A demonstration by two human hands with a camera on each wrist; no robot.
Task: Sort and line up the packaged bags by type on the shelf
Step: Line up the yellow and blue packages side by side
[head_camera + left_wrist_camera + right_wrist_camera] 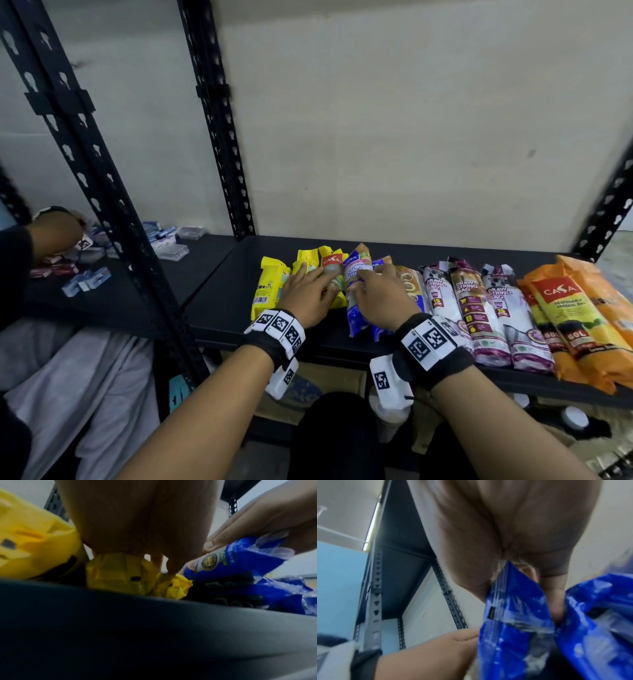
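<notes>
Packaged bags lie in a row on the black shelf (219, 308). My left hand (308, 291) rests with fingers spread on the yellow packs (330, 265); in the left wrist view its fingertips (171, 568) press down on a yellow pack (118, 574). Another yellow pack (269, 289) lies just left of it. My right hand (376, 296) grips a blue pack (356, 308) at its side, tilting it up off the shelf (236, 563). The right wrist view shows thumb and fingers (554, 601) closed on the blue pack (513, 615). A second blue pack (378, 334) lies partly under that hand.
Right of the blue packs lie a beige pack (411, 284), white and purple draw string bags (479, 308) and orange bags (575, 315). A slotted black post (219, 137) stands at the back left. Another person's arm (51, 236) reaches over small boxes (164, 243) on the neighbouring shelf.
</notes>
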